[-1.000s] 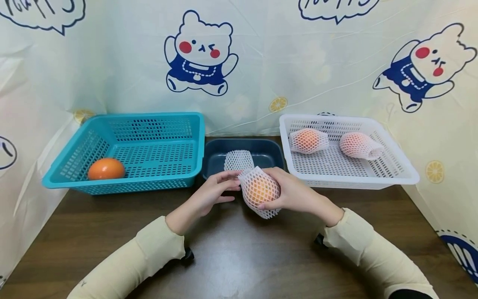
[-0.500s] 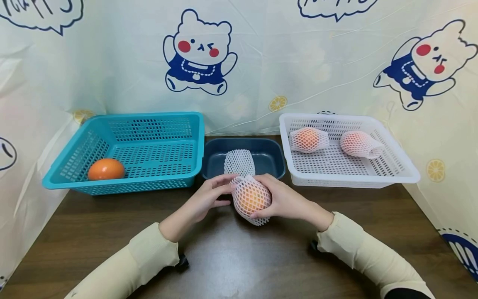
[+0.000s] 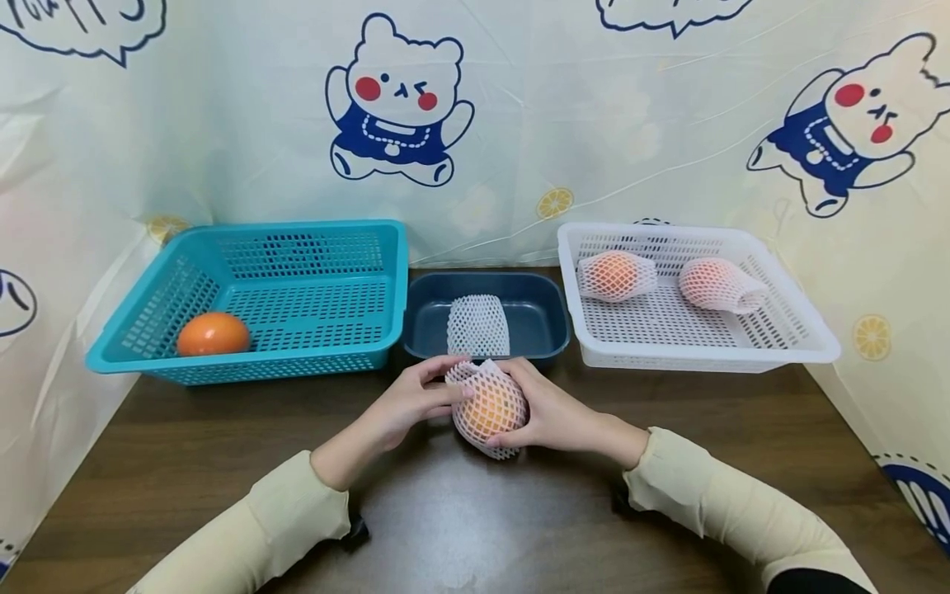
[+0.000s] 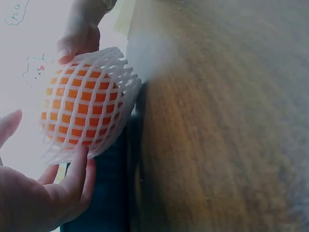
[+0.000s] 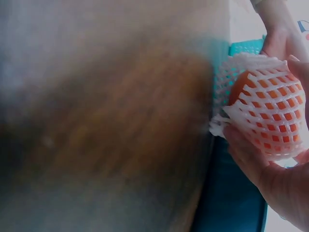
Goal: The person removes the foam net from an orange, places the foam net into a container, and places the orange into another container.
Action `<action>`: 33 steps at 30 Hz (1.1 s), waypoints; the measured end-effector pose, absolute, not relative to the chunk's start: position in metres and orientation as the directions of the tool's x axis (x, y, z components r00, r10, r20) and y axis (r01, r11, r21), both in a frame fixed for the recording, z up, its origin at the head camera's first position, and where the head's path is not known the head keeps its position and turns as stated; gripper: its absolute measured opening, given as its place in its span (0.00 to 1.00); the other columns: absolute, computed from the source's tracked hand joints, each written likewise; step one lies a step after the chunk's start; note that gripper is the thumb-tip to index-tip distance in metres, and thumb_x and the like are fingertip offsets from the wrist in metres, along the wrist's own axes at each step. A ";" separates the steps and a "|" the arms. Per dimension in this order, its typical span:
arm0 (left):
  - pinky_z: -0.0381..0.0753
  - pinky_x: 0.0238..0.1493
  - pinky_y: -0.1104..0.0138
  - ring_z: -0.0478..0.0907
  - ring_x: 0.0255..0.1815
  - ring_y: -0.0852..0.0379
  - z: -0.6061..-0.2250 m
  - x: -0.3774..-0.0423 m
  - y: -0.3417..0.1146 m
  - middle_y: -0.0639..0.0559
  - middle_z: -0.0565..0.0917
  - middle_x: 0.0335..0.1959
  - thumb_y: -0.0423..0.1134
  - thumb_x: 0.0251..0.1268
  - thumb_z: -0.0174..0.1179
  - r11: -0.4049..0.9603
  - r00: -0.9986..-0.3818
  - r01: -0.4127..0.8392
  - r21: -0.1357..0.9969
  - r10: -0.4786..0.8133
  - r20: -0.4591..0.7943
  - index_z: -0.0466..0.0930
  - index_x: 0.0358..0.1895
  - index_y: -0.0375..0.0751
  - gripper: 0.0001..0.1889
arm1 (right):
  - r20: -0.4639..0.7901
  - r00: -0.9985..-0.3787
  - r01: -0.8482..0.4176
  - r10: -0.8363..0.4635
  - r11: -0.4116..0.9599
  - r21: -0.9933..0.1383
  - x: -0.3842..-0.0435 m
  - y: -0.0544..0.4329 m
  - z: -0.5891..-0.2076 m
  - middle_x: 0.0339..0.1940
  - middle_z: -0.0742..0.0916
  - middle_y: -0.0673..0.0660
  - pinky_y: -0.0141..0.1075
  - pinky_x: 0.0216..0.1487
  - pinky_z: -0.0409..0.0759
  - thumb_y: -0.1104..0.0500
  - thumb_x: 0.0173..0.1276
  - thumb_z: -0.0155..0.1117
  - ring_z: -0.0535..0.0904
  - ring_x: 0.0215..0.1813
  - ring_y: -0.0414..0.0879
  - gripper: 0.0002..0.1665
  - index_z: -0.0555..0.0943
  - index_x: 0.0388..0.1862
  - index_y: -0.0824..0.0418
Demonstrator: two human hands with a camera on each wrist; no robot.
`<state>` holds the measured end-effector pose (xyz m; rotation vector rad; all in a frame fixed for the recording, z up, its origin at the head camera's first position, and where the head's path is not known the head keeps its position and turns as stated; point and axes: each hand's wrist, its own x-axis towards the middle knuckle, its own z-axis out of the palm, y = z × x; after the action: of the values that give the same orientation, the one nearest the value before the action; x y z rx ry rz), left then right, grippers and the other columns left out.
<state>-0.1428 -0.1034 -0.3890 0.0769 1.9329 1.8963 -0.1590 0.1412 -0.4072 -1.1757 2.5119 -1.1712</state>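
An orange in a white foam net is held just above the table at the middle. My right hand grips it from the right, thumb in front. At its left end my left hand pinches the foam net with thumb and fingers. The left wrist view shows fingertips against the net, with orange skin through the mesh. One end of the net hangs loose in the right wrist view, baring part of the fruit. An unwrapped orange lies in the teal basket.
Behind the hands stands a dark blue tray with a loose foam net inside. At right, a white basket holds two net-wrapped oranges, one left and one right. A patterned cloth hangs behind.
Both hands have brought the net-wrapped orange left and nearer the person, away from the tray. The left thumb now lies over the net's left side. The baskets stay as they were.
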 end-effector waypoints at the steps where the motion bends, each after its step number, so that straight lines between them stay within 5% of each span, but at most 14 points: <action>1: 0.81 0.57 0.56 0.80 0.56 0.51 -0.390 -0.142 -0.104 0.36 0.76 0.65 0.37 0.67 0.67 0.065 -0.906 -0.254 0.965 0.332 -0.261 0.67 0.75 0.34 0.34 | 0.192 -0.685 -0.598 -0.703 0.392 -0.699 -0.159 0.141 -0.408 0.63 0.74 0.59 0.45 0.62 0.76 0.51 0.54 0.84 0.72 0.62 0.49 0.53 0.65 0.72 0.64; 7: 0.84 0.47 0.62 0.83 0.45 0.56 -0.396 -0.140 -0.104 0.40 0.84 0.50 0.34 0.64 0.69 0.072 -0.909 -0.231 0.970 0.340 -0.242 0.71 0.70 0.31 0.32 | 0.187 -0.667 -0.609 -0.721 0.383 -0.694 -0.157 0.140 -0.408 0.65 0.72 0.59 0.44 0.63 0.75 0.50 0.54 0.84 0.71 0.63 0.48 0.53 0.65 0.73 0.61; 20: 0.84 0.47 0.63 0.82 0.51 0.53 -0.393 -0.136 -0.100 0.39 0.81 0.58 0.32 0.63 0.70 0.062 -0.912 -0.161 0.985 0.373 -0.172 0.76 0.66 0.30 0.28 | 0.127 -0.704 -0.580 -0.699 0.463 -0.670 -0.163 0.144 -0.388 0.67 0.81 0.59 0.49 0.65 0.75 0.51 0.67 0.75 0.77 0.66 0.50 0.39 0.74 0.72 0.64; 33: 0.80 0.51 0.65 0.78 0.57 0.49 -0.394 -0.135 -0.098 0.42 0.85 0.54 0.32 0.64 0.71 0.186 -0.946 0.032 0.982 0.323 -0.030 0.88 0.49 0.30 0.12 | 0.282 -0.623 -0.683 -0.730 0.332 -0.650 -0.162 0.144 -0.381 0.56 0.88 0.55 0.41 0.48 0.84 0.56 0.66 0.76 0.84 0.58 0.43 0.18 0.89 0.53 0.61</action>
<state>-0.1349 -0.0976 -0.3936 0.3421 2.2300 1.8366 -0.1621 0.1438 -0.3812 -1.3350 2.5139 -1.1789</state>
